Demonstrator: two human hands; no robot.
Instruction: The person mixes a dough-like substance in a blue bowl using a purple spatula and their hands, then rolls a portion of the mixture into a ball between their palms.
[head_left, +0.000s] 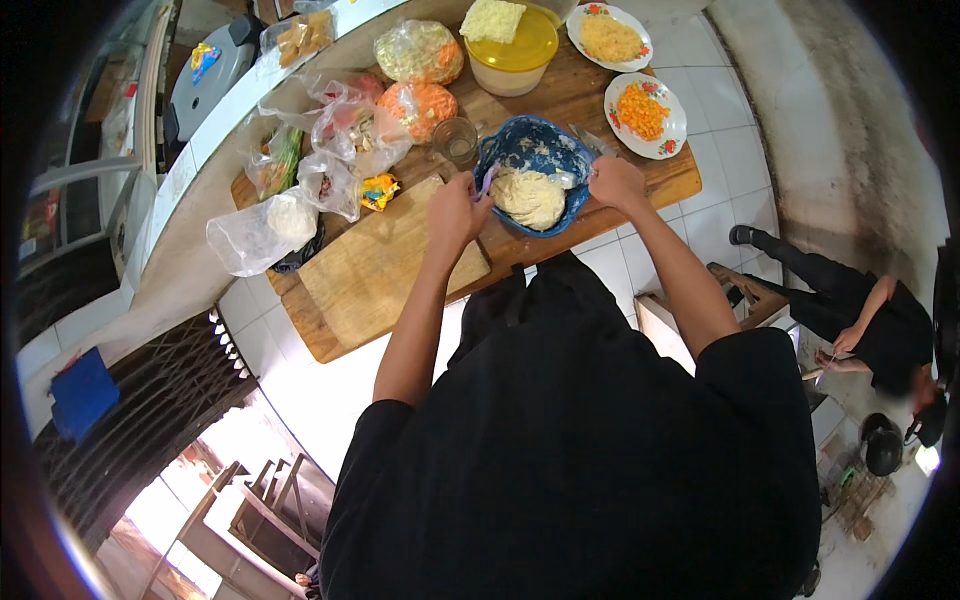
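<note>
A blue plastic bowl (534, 139) holds a lump of pale dough (527, 198), with flour smears on its inner wall. My left hand (456, 208) is at the bowl's left side, its fingers closed on a purple handle (486, 182) that reaches over the rim. At the right rim is my right hand (616, 182), closed on the bowl's edge; a clear, shiny item (562, 180) lies by it inside the bowl. A knife (589, 138) rests just behind the right hand. To the left lies a wooden board (375, 270), and a glass mug (454, 139) stands behind my left hand.
Plates of chopped orange food (643, 111) and grated food (610, 39) are at the right. A yellow-lidded tub (517, 51) stands at the back. Bags of vegetables (418, 52) and a bag of white powder (291, 219) are left. Another person (892, 322) sits at the far right.
</note>
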